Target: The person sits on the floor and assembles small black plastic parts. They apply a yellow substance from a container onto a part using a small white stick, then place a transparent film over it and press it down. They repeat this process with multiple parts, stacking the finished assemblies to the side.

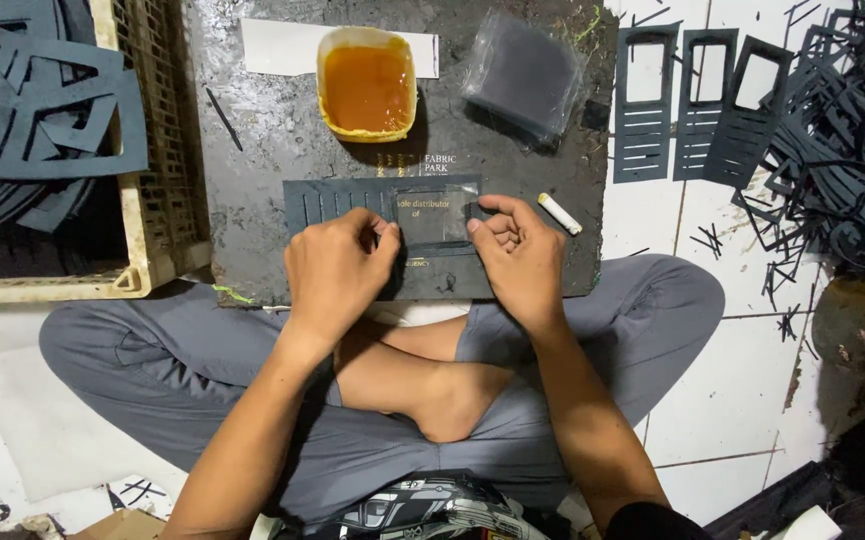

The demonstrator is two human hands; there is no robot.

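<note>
A dark cut-out piece with slots and a window (338, 200) lies flat on a stained black board (273, 130) in front of me. A clear plastic film (433, 215) sits over its window. My left hand (336, 272) presses the film's left edge with the fingertips. My right hand (518, 255) pinches the film's right edge between thumb and fingers. A yellow tub of amber glue (368, 85) stands on the board just beyond the piece. A stack of clear films in a plastic bag (525, 75) lies to its right.
A cream plastic crate (158, 200) holding dark cut pieces stands at the left. Three finished dark pieces (698, 105) lie on white tiles at the right, beside a heap of dark offcuts (843, 130). A white stub (560, 213) lies near my right hand. My crossed legs are below.
</note>
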